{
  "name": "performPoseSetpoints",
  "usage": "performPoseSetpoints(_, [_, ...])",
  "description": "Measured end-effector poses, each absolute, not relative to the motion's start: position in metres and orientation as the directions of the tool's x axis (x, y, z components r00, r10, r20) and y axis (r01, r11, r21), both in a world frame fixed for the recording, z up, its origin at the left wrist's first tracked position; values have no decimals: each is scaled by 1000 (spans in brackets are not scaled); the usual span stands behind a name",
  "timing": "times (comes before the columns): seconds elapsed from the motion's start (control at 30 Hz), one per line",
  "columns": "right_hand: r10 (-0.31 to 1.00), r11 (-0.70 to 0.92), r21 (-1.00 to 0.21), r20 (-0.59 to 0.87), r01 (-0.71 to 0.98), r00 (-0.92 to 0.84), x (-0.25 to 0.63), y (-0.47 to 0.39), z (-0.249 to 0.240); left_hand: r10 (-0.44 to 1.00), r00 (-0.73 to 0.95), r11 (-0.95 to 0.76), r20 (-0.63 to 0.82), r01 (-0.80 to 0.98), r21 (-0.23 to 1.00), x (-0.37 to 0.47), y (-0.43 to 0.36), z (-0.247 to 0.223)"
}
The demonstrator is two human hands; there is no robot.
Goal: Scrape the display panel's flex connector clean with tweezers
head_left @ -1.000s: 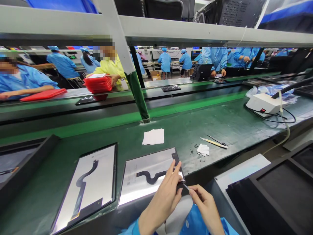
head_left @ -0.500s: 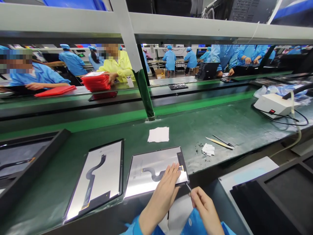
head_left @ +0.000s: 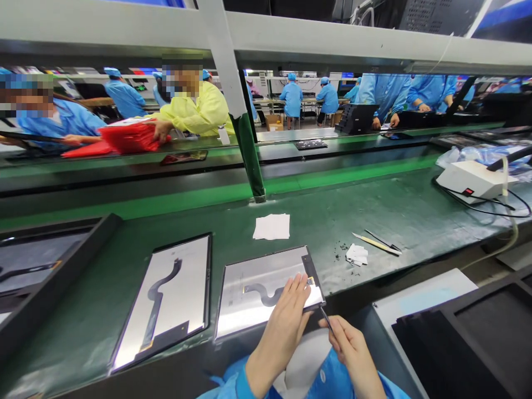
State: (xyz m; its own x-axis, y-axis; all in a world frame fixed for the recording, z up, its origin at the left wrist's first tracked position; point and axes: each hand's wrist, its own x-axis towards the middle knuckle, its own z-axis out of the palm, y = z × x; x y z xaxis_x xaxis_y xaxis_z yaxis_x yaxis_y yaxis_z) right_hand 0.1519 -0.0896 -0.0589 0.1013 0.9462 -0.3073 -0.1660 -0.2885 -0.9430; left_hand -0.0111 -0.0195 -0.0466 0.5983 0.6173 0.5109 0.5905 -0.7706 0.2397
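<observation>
A display panel (head_left: 266,266) with a silvery back and a dark curved ribbon cable (head_left: 262,295) lies at the bench's front edge. My left hand (head_left: 286,313) rests flat across its right part, fingers stretched out, covering some of the cable. Just below the panel's lower right corner, my right hand (head_left: 348,341) pinches a slim dark tool, seemingly tweezers (head_left: 326,318), whose tip meets that corner. The tool's exact kind is hard to make out. A second display panel (head_left: 183,293) of the same look lies to the left.
White paper sheets (head_left: 271,226) lie behind the panel. Farther right are small white scraps (head_left: 357,254), dark crumbs and a yellow-handled knife (head_left: 376,243). A black tray (head_left: 89,255) stands at left, a white device (head_left: 474,182) with cables at right. Co-workers sit across the line.
The tool in my right hand now shows more of its dark shaft at the panel's corner. My left hand stays on the panel. Opposite, a co-worker in yellow has shifted the red stack left.
</observation>
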Motion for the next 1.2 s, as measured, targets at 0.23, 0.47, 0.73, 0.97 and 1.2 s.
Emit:
performPoseSetpoints(0.23, [960, -255, -952, -271, -170, 75, 156, -85, -55, 645, 568, -745, 510, 616, 256, -5, -20, -53])
performPoseSetpoints(0.47, [960, -241, -958, -259, -155, 103, 161, -82, -61, 641, 561, -747, 524, 614, 257, -3, -20, -54])
performPoseSetpoints(0.73, [975, -217, -969, -221, -121, 22, 165, -81, -58, 641, 556, -743, 529, 623, 245, -1, -20, -55])
performPoseSetpoints(0.97, [969, -237, -967, -242, -97, 54, 168, -78, -62, 632, 551, -744, 545, 629, 226, 1, -20, -58])
performPoseSetpoints(1.2, [972, -223, -969, -229, -104, 49, 165, -76, -56, 635, 537, -737, 556, 636, 228, 2, -18, -63])
